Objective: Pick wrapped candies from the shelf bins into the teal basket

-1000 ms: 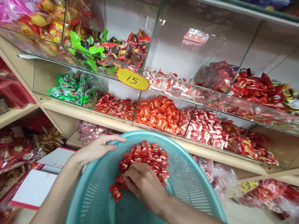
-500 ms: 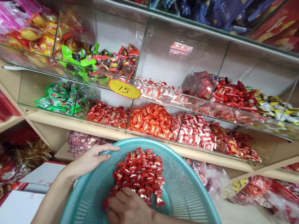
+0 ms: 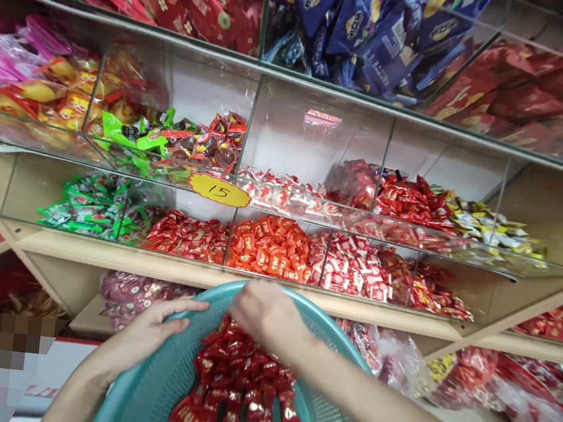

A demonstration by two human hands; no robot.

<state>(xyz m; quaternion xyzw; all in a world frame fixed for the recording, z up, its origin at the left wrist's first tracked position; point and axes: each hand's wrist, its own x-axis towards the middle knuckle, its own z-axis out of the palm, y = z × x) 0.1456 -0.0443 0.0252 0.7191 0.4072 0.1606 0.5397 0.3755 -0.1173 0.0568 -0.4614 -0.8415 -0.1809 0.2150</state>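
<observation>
A teal plastic basket [image 3: 342, 351] with perforated sides holds a pile of red foil-wrapped candies [image 3: 243, 388]. One larger red piece with gold print [image 3: 189, 419] lies at the near side of the pile. My left hand [image 3: 151, 331] grips the basket's left rim, thumb and forefinger stretched over the edge and the other fingers hidden. Over the far end of the pile, near the back rim, is my right hand [image 3: 270, 314]. Its fingers are curled closed and slightly blurred, and what lies in them is hidden.
Behind the basket, a shelf has clear compartments of wrapped sweets: orange candies [image 3: 270, 247], red candies [image 3: 188, 235] and green candies [image 3: 91, 204]. A yellow price tag [image 3: 219, 190] reads 15. Blue packets [image 3: 365, 32] fill an upper bin. Plastic bags [image 3: 397, 357] lie below right.
My right hand has moved from the near side of the candy pile to its far end. The larger red piece now shows. The view has tilted up; my left hand stays at the rim.
</observation>
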